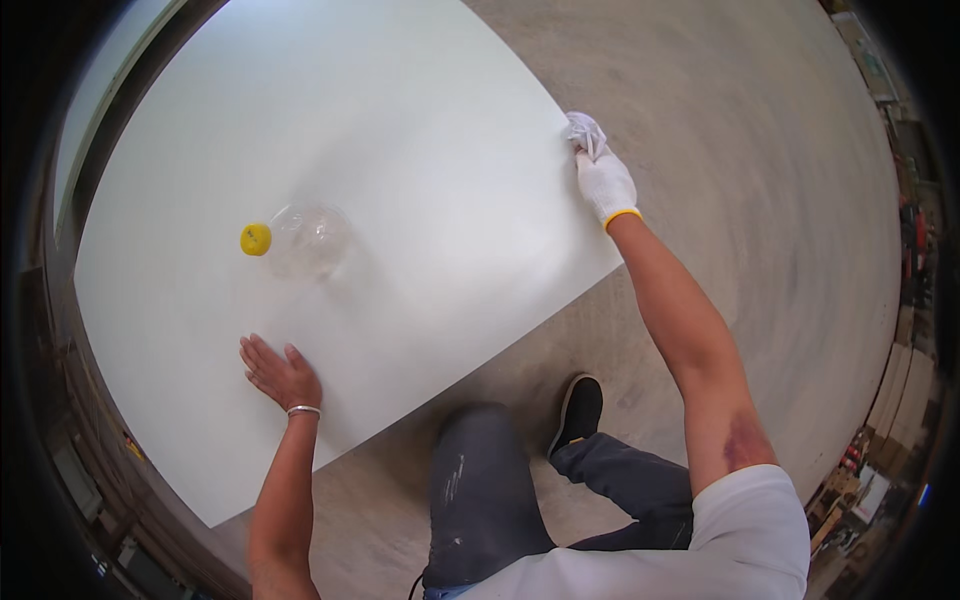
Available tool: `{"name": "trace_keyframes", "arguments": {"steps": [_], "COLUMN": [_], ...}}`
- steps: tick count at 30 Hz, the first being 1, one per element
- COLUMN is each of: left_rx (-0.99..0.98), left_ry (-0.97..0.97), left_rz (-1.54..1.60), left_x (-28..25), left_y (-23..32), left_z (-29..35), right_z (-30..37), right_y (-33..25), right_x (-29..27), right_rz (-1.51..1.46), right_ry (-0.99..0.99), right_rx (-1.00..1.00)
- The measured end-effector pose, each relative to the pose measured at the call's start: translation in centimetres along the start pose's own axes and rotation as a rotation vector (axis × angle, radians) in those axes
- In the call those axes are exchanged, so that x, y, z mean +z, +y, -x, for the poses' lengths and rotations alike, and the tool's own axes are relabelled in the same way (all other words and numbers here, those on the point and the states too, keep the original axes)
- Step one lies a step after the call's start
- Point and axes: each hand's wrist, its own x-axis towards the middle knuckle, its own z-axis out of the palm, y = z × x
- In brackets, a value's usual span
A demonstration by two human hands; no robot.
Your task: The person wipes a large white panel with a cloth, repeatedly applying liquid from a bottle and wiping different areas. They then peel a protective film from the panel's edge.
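Observation:
A large white board [420,120] lies flat in front of me, over a concrete floor. My bare left hand [278,372] rests palm down on the board near its front edge, fingers spread. My right hand [602,172], in a white glove with a yellow cuff, presses a white cloth [584,130] against the board's right edge. A clear plastic bottle [308,240] with a yellow cap [256,239] lies on its side on the board, a little beyond my left hand.
Bare concrete floor [760,180] spreads to the right of the board. My knee and a black shoe [578,408] are below the board's front edge. Stacked boards and clutter line the far right rim [900,380].

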Motion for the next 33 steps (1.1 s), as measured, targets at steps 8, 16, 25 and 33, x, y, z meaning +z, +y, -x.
{"name": "trace_keyframes", "arguments": {"steps": [8,16,25,33], "left_rx": [-0.046,-0.043,-0.052,-0.086], "left_ry": [-0.05,-0.036,-0.071,-0.104], "left_rz": [-0.1,-0.143,-0.159,-0.212], "left_x": [1.9,1.5,0.9,0.8], "left_y": [-0.4,0.1,0.2,0.9], "left_z": [-0.2,-1.3,-1.1,-1.4], "right_z": [15.5,16.5,11.4,19.9], "right_y": [7.9,6.4,8.3,-0.9], "right_x": [2.4,4.4,0.1,2.8], "right_rz": [0.559,0.111,-0.177,-0.019], "right_ry": [0.233,0.426,0.402,0.206], "right_rx": [-0.137,-0.07,0.118,-0.103]}}
